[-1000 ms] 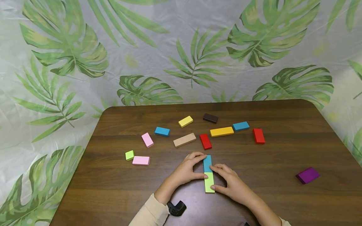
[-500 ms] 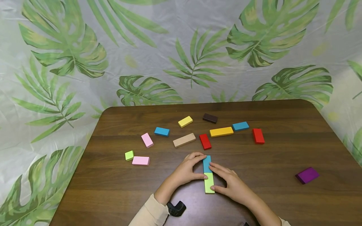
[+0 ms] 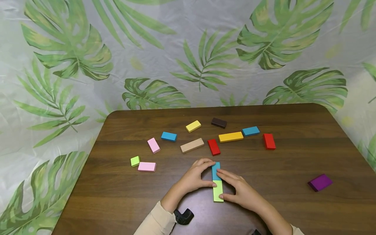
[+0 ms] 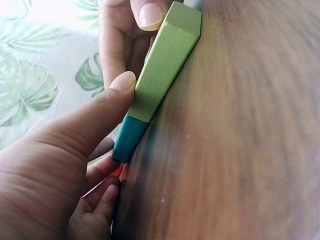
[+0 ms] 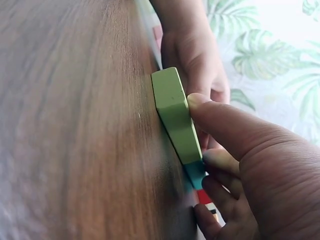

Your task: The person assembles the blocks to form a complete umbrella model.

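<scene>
A blue block (image 3: 215,171) and a light green block (image 3: 217,191) lie end to end in a line on the table, the green one nearer the person. My left hand (image 3: 192,178) is on their left side, its thumb touching the green block's side and its index finger at the blue block's far end. From the right, my right hand (image 3: 243,192) touches the pair, index finger at the blue block's edge and thumb at the green block's near end. Both wrist views show the thumbs against the light green block (image 4: 162,70), whose ends face the blue block (image 5: 195,173).
Several loose blocks lie beyond: red (image 3: 213,147), tan (image 3: 192,145), orange (image 3: 230,137) and dark brown (image 3: 219,122). Pink blocks (image 3: 147,166) and a small green block (image 3: 135,161) are at left. A purple block (image 3: 320,182) sits at right. Leaf-patterned cloth (image 3: 202,65) hangs behind the table.
Both hands stay almost in place. The blue and green pair has shifted very slightly toward the person, and the right index fingertip sits a little farther over the blue block.
</scene>
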`<action>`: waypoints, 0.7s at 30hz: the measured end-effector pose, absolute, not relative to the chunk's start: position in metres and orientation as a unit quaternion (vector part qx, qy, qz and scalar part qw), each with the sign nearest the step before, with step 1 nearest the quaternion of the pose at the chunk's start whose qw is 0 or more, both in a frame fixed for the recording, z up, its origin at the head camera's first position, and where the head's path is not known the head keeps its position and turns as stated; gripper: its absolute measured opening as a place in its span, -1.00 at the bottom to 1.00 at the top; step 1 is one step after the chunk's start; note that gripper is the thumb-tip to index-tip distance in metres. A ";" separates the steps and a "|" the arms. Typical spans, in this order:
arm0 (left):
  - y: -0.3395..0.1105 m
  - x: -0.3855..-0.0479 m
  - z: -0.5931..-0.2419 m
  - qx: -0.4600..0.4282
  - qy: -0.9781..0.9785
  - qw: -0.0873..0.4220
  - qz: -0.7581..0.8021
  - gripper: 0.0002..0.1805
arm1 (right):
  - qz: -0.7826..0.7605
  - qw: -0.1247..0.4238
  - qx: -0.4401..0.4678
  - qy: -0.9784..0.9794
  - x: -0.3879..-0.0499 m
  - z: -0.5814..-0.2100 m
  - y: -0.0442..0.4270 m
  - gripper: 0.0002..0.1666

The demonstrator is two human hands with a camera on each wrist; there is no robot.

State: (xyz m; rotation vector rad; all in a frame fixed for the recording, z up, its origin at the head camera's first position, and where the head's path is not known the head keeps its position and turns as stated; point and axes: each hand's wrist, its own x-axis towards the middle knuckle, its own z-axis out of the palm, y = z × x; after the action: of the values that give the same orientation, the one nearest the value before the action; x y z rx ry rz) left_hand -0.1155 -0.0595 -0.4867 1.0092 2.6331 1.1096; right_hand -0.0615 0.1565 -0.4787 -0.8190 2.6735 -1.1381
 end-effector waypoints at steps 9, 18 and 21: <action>-0.059 -0.115 -0.487 0.327 0.870 0.061 0.365 -0.23 | -0.362 0.065 -0.270 0.890 -0.060 -0.476 0.158 -0.20; -0.058 -0.115 -0.488 0.335 0.870 0.055 0.356 -0.23 | -0.361 0.067 -0.267 0.891 -0.058 -0.477 0.158 -0.20; -0.058 -0.115 -0.488 0.334 0.871 0.056 0.356 -0.23 | -0.365 0.065 -0.267 0.890 -0.058 -0.477 0.158 -0.20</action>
State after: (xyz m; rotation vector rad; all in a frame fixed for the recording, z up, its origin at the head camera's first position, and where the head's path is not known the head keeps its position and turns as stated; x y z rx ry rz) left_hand -0.1154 -0.0583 -0.4875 1.0140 2.6426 1.0797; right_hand -0.0583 0.1577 -0.4769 -0.8057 2.6839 -1.1003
